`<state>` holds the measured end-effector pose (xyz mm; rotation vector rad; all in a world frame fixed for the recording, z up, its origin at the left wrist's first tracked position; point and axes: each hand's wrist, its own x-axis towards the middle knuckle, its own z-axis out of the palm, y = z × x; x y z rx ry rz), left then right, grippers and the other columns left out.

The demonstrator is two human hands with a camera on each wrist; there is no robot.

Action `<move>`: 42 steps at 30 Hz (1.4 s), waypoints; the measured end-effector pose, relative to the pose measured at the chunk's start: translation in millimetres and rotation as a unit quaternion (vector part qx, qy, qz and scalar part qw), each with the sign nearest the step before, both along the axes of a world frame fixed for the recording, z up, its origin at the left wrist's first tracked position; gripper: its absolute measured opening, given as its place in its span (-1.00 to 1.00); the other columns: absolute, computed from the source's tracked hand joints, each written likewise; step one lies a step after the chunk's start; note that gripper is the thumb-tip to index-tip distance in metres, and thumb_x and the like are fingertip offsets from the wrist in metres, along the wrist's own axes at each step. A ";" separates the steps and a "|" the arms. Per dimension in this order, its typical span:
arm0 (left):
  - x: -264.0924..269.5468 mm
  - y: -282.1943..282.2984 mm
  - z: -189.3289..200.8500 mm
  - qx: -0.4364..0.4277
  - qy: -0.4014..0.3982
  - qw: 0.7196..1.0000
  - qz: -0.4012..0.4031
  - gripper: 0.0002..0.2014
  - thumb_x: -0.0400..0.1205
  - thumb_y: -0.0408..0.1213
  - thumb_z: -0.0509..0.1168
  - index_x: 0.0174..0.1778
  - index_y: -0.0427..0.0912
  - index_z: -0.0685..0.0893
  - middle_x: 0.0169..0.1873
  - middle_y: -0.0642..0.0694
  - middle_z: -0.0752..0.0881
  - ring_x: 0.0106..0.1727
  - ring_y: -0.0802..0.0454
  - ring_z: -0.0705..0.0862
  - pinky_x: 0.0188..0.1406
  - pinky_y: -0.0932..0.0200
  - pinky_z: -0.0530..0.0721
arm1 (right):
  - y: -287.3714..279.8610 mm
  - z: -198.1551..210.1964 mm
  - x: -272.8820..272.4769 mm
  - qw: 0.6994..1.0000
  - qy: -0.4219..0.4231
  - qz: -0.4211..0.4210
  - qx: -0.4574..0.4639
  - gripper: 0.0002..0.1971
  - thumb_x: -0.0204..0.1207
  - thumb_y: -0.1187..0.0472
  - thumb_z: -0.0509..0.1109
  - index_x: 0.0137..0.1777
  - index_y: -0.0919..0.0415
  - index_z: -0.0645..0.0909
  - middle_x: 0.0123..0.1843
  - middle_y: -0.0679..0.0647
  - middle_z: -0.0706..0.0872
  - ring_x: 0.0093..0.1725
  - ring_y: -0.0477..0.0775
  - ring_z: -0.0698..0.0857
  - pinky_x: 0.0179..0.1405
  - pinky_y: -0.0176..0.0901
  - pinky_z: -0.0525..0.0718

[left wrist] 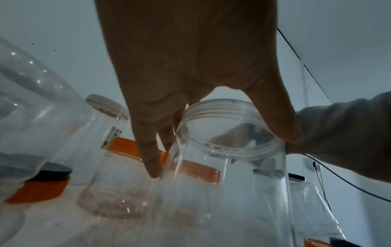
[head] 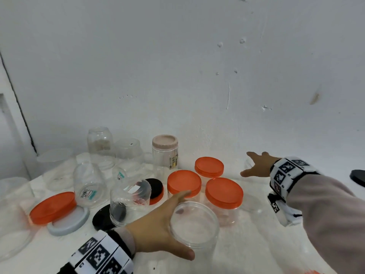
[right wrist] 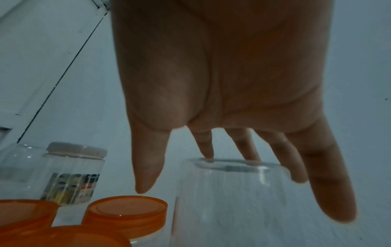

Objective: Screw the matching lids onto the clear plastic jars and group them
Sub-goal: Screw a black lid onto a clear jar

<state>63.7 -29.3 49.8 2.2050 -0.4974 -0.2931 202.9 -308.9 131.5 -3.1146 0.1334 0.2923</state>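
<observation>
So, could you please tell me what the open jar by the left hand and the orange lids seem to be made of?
The open jar looks like clear, glossy plastic: you see straight through its thin wall, and moulded screw threads ring its mouth. The orange lids look like smooth, slightly translucent plastic with a soft sheen. The left hand has thumb and fingers on either side of the jar.

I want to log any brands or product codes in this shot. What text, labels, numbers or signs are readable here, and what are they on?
Nothing here can be read as words or numbers.
Pink-lidded jar: colourful sticker, print too blurred.
Upturned jar: white barcode sticker, digits too small.
Tilted jar: white sticker, blurred.
Small jar behind: white and teal sticker, illegible.
Wristbands: black-and-white square marker patterns, no letters.
</observation>
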 end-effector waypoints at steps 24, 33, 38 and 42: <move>182.1 -70.5 121.7 0.169 -0.252 0.930 0.206 0.22 0.27 -0.07 0.65 0.67 -0.14 -0.05 0.53 -0.18 0.10 0.56 -0.19 0.23 0.52 -0.06 0.32 | -56.2 24.2 -117.3 0.982 -0.139 0.088 0.088 -0.21 0.30 -0.04 0.50 0.48 -0.15 0.16 0.13 -0.03 0.16 0.10 0.12 0.38 0.02 -0.09 0.62; 217.8 -80.0 89.5 0.304 -0.207 0.895 0.252 0.13 0.33 -0.02 0.61 0.64 -0.26 0.02 0.56 -0.23 0.15 0.46 -0.36 0.32 0.36 -0.16 0.45 | -67.2 8.0 -145.8 0.973 -0.154 0.117 0.122 -0.26 0.33 -0.06 0.47 0.42 -0.21 0.12 0.14 -0.08 0.12 0.14 0.03 0.38 0.02 -0.24 0.59; 230.0 -76.1 74.9 0.295 -0.154 0.897 0.291 0.03 0.33 0.00 0.61 0.55 -0.36 0.17 0.41 -0.37 0.29 0.42 -0.40 0.38 0.35 -0.17 0.46 | -67.6 1.6 -150.0 0.971 -0.162 0.119 0.131 -0.26 0.34 -0.08 0.46 0.42 -0.23 0.10 0.16 -0.10 0.11 0.17 0.00 0.37 -0.11 -0.35 0.53; 235.8 -74.6 67.1 0.327 -0.117 0.887 0.303 -0.02 0.37 0.23 0.49 0.49 -0.35 0.27 0.37 -0.40 0.40 0.40 -0.34 0.43 0.33 -0.10 0.46 | -66.9 -4.8 -148.8 0.971 -0.157 0.113 0.138 -0.24 0.34 -0.09 0.48 0.44 -0.22 0.09 0.17 -0.09 0.11 0.18 0.02 0.38 -0.10 -0.35 0.49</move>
